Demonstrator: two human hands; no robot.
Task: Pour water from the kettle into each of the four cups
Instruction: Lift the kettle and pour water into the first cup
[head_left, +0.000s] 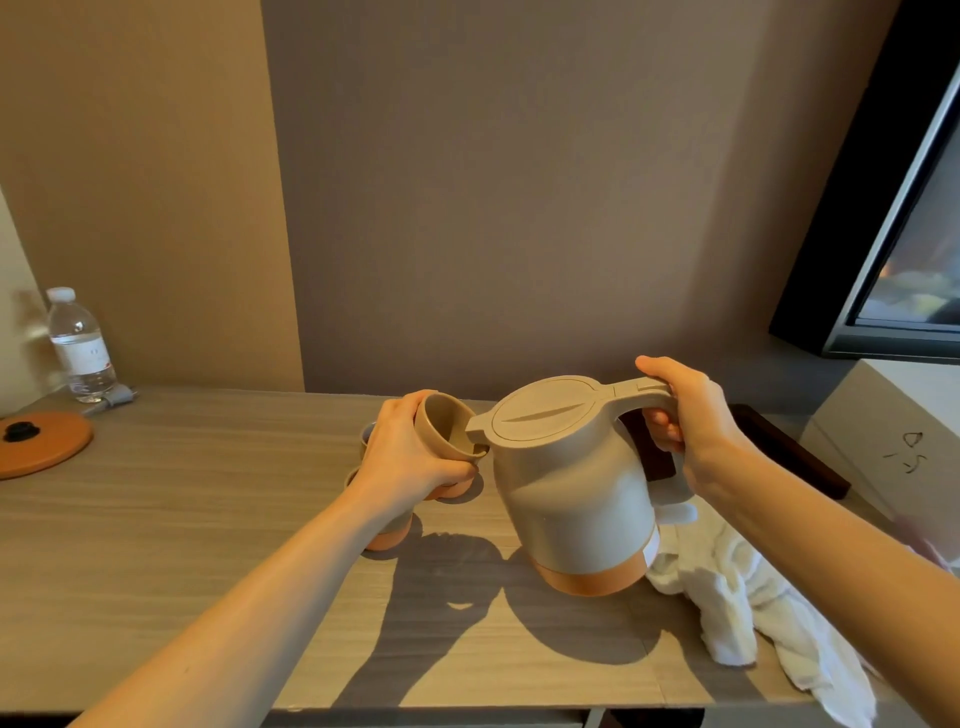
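Kettle (571, 493) spout tipped to a held cup (447, 428) above the table (182, 519).
Right hand (685, 415) grips the kettle handle; left hand (410, 447) wraps the tilted cup. Four cups are partly visible, one kettle, one bottle (78, 345) whose label is unreadable, one towel (753, 597).

No text can be read with any certainty. The water bottle (79, 345), standing at the far left of the table (208, 519), carries a pale label with a red patch at its lower edge, but its print is too small and blurred to make out. The white box (893, 441), at the table's far right end, bears a few dark handwritten strokes that form no legible word.
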